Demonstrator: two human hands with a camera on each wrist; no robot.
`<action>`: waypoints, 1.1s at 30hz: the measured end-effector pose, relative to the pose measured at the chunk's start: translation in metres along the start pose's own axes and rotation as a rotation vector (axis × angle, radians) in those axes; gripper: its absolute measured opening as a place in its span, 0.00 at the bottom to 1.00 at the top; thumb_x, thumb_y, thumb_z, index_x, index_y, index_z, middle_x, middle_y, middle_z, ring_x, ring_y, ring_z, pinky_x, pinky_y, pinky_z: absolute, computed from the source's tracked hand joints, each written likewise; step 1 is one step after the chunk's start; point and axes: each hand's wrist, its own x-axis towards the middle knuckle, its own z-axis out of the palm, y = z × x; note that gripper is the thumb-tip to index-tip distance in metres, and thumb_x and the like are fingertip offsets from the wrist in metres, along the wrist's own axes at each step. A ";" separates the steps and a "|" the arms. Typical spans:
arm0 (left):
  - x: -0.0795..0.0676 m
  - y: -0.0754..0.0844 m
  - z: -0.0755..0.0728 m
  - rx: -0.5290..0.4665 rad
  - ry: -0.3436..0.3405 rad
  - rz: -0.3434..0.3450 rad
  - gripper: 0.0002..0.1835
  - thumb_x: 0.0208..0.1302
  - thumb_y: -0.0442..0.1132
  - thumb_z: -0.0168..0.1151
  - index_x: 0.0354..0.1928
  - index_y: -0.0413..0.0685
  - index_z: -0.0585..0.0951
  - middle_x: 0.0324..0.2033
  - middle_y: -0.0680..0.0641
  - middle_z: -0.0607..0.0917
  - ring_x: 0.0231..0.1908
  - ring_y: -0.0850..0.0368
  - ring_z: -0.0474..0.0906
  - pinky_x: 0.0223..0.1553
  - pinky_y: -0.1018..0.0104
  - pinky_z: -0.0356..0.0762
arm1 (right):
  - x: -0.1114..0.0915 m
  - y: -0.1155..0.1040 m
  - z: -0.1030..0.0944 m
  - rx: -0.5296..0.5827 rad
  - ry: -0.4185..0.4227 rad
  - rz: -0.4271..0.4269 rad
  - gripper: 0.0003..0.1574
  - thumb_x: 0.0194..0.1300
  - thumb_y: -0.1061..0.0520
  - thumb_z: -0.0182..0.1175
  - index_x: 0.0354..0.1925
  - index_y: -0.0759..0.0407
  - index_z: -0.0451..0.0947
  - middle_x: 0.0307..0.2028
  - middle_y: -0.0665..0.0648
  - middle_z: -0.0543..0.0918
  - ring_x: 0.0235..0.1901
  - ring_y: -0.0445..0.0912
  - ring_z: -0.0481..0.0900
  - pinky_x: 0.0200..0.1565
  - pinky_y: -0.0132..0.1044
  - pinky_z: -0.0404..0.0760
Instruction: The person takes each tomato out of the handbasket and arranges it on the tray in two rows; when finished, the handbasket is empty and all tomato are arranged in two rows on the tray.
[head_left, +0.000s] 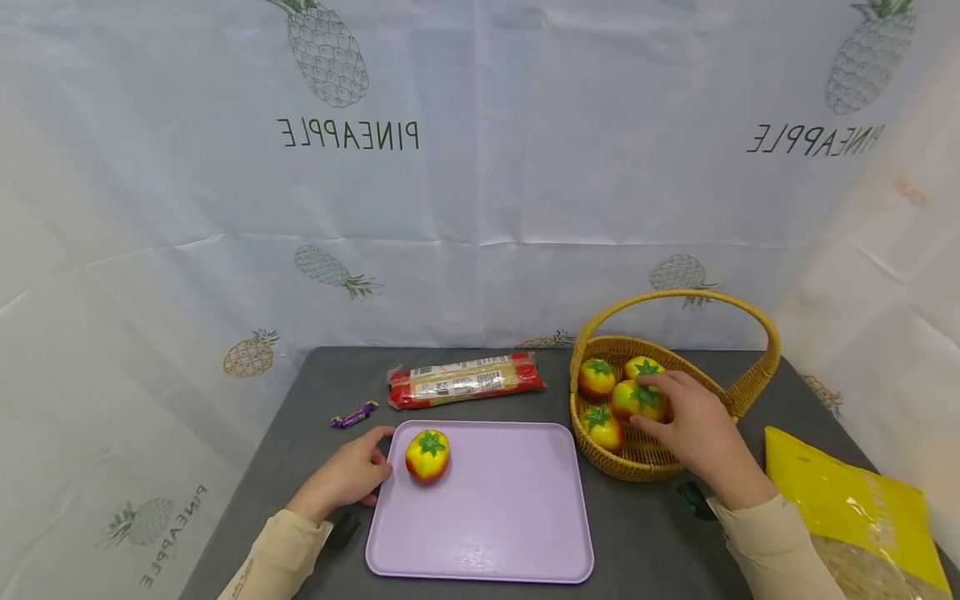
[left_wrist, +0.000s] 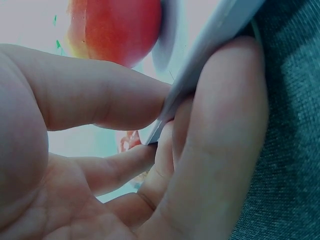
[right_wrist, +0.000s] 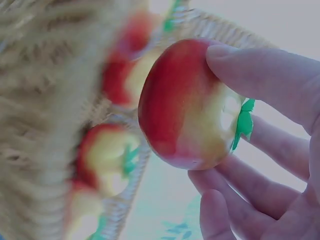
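Note:
My right hand [head_left: 701, 425] holds a red-and-yellow fruit with a green leafy top [right_wrist: 185, 105] between thumb and fingers, over the wicker basket [head_left: 636, 471]. Three similar fruits, one of them the near fruit [head_left: 602, 428], lie in the basket around it. On the left, my left hand [head_left: 347, 472] pinches the left rim of a lilac tray [head_left: 495, 508]; the left wrist view shows the thumb [left_wrist: 125, 95] on one side of the rim and fingers on the other. Another such fruit [head_left: 427, 457] sits in the tray's upper left corner.
Behind the tray lies a red-ended clear packet [head_left: 465, 380] of pale sticks. A purple-wrapped candy [head_left: 355, 415] is left of it. At the right edge lies a yellow bag [head_left: 847, 492] with a clear lower part. The basket's tall handle [head_left: 678, 293] arches above its fruits.

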 end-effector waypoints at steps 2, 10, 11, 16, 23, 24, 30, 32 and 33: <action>0.000 -0.001 0.000 0.002 -0.001 0.002 0.37 0.67 0.33 0.67 0.78 0.47 0.70 0.38 0.43 0.81 0.26 0.51 0.80 0.25 0.62 0.88 | -0.001 -0.008 -0.003 0.013 0.006 -0.011 0.39 0.61 0.50 0.81 0.66 0.59 0.81 0.64 0.68 0.82 0.58 0.66 0.83 0.58 0.67 0.84; -0.002 -0.001 -0.001 -0.005 0.004 0.003 0.37 0.67 0.32 0.66 0.78 0.47 0.70 0.38 0.43 0.81 0.26 0.51 0.80 0.25 0.61 0.88 | 0.000 -0.048 -0.004 0.077 -0.016 -0.063 0.37 0.62 0.49 0.80 0.66 0.55 0.82 0.65 0.64 0.82 0.60 0.65 0.83 0.60 0.67 0.84; -0.002 -0.001 -0.001 -0.005 0.004 0.002 0.37 0.67 0.32 0.66 0.78 0.47 0.70 0.38 0.43 0.81 0.25 0.51 0.80 0.25 0.61 0.88 | 0.000 -0.053 -0.001 0.084 -0.016 -0.075 0.37 0.62 0.48 0.80 0.66 0.54 0.82 0.64 0.63 0.83 0.60 0.64 0.84 0.59 0.66 0.84; -0.003 0.000 -0.002 -0.003 0.002 0.011 0.37 0.67 0.32 0.66 0.78 0.46 0.70 0.38 0.44 0.81 0.26 0.51 0.80 0.26 0.62 0.88 | 0.000 -0.075 0.017 0.127 -0.006 -0.120 0.35 0.60 0.49 0.82 0.64 0.50 0.84 0.61 0.56 0.85 0.58 0.58 0.86 0.58 0.61 0.88; -0.004 0.001 -0.002 -0.009 -0.002 0.006 0.37 0.68 0.32 0.65 0.78 0.46 0.69 0.38 0.43 0.81 0.26 0.51 0.81 0.25 0.62 0.88 | 0.002 -0.110 0.045 0.170 -0.031 -0.142 0.34 0.56 0.50 0.84 0.60 0.49 0.85 0.57 0.51 0.86 0.54 0.51 0.86 0.57 0.53 0.90; -0.004 0.001 -0.002 -0.012 -0.002 0.008 0.37 0.68 0.31 0.65 0.78 0.46 0.69 0.37 0.43 0.81 0.25 0.50 0.80 0.25 0.62 0.88 | 0.002 -0.114 0.048 0.175 -0.036 -0.139 0.34 0.55 0.50 0.85 0.60 0.49 0.86 0.57 0.51 0.86 0.54 0.50 0.86 0.56 0.52 0.91; -0.003 0.001 -0.002 -0.013 -0.003 0.020 0.36 0.68 0.32 0.65 0.78 0.47 0.69 0.37 0.43 0.81 0.25 0.50 0.81 0.25 0.62 0.88 | -0.002 -0.135 0.072 0.191 -0.096 -0.115 0.34 0.53 0.51 0.86 0.59 0.45 0.86 0.56 0.47 0.85 0.53 0.46 0.86 0.57 0.47 0.90; -0.003 0.002 -0.002 -0.006 -0.005 0.014 0.37 0.68 0.32 0.66 0.78 0.47 0.69 0.38 0.43 0.81 0.26 0.51 0.81 0.25 0.62 0.88 | -0.003 -0.139 0.079 0.191 -0.112 -0.116 0.34 0.53 0.50 0.86 0.58 0.44 0.86 0.56 0.46 0.85 0.52 0.44 0.85 0.57 0.46 0.90; -0.002 0.002 -0.002 -0.005 -0.006 0.012 0.37 0.68 0.32 0.66 0.78 0.47 0.69 0.38 0.43 0.82 0.26 0.51 0.81 0.25 0.62 0.88 | -0.004 -0.140 0.083 0.187 -0.117 -0.118 0.34 0.53 0.50 0.86 0.58 0.44 0.86 0.56 0.45 0.85 0.52 0.44 0.85 0.57 0.45 0.90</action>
